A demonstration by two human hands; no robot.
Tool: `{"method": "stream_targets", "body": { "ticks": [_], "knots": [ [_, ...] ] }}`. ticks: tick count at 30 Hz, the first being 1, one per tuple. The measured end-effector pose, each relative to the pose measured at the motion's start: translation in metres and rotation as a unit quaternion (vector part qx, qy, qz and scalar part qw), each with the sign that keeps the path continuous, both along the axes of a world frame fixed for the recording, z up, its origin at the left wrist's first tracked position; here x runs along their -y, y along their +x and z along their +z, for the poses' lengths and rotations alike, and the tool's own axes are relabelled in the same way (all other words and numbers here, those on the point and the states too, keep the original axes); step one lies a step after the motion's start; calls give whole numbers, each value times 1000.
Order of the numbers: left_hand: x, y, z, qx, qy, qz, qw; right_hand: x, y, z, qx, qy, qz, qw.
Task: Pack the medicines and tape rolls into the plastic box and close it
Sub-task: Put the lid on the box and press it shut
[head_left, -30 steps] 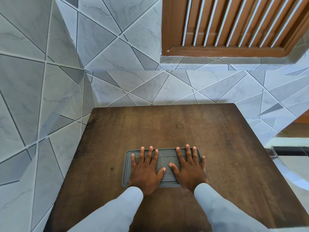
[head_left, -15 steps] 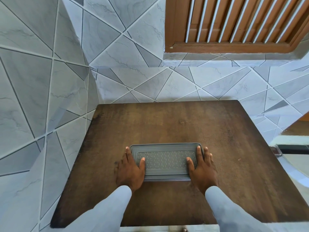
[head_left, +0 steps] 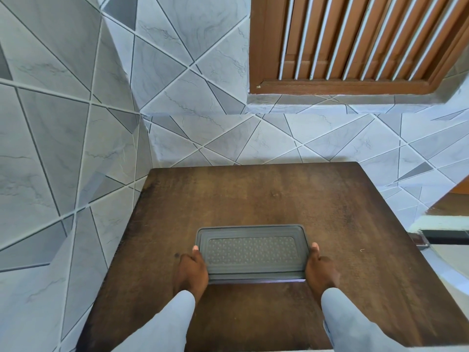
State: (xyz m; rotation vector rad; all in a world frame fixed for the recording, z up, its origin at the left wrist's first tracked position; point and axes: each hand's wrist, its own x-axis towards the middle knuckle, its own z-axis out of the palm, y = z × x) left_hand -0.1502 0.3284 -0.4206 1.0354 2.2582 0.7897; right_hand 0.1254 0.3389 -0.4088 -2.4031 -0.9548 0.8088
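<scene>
Your hands have moved off the lid to the ends: left hand [head_left: 190, 271] and right hand [head_left: 320, 270] clasp the closed plastic box [head_left: 251, 252] between them on the desk [head_left: 279, 196].

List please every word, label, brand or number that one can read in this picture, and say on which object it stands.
None: no readable text appears anywhere.
The grey lid of the plastic box carries only a pattern of raised bumps, no print.
The wooden table, the tiled wall and the window shutter bear no writing.
</scene>
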Motion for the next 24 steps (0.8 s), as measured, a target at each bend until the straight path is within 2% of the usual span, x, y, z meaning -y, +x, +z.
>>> {"method": "stream_targets", "body": {
  "ticks": [6, 9, 14, 24],
  "knots": [
    [-22, -8, 9, -15, 11, -31, 999, -13, 2, 1, 8, 13, 15, 1000],
    [-51, -7, 24, -11, 21, -25, 999, -39, 1, 12, -3, 16, 12, 1000],
    [-87, -11, 25, 2, 10, -26, 1000, -85, 3, 14, 14, 9, 61, 998],
    [-88, -20, 11, -6, 9, -46, 999, -97, -3, 5, 43, -12, 76, 996]
  ]
}}
